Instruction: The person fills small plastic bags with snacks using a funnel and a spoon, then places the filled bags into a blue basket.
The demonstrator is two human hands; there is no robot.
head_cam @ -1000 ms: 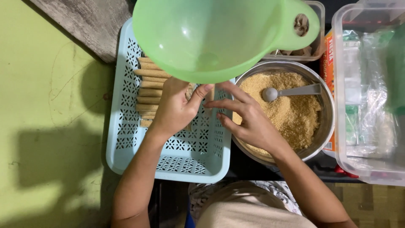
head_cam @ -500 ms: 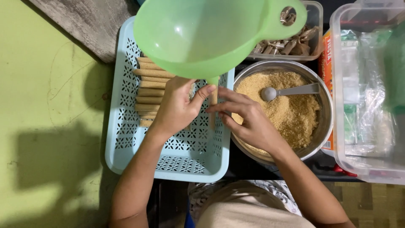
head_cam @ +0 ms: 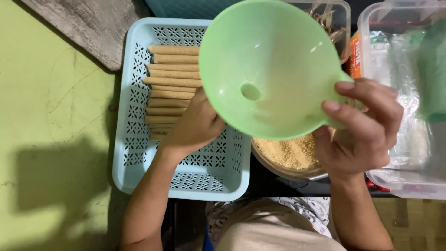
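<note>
My right hand (head_cam: 364, 135) grips a light green plastic funnel (head_cam: 278, 60) by its rim tab and holds it up close to the camera, wide mouth towards me. My left hand (head_cam: 193, 128) lies over a pale blue perforated basket (head_cam: 139, 153); its fingers are curled and tucked beneath the funnel, so what they hold is hidden. Several tan rolled wafers (head_cam: 172, 69) lie stacked in the far half of the basket, right beside that hand. A metal bowl of golden-brown crumbs (head_cam: 288, 153) shows partly below the funnel.
A clear plastic box (head_cam: 404, 69) with plastic bags stands at the right. A smaller clear container (head_cam: 337, 18) peeks out behind the funnel. A grey wooden board (head_cam: 83, 28) lies at the top left on the green floor (head_cam: 46, 116). My lap fills the bottom centre.
My right hand left the roll it pinched with the left hand and took hold of the funnel's tab. The funnel now looms much larger, covering the bowl and spoon.
</note>
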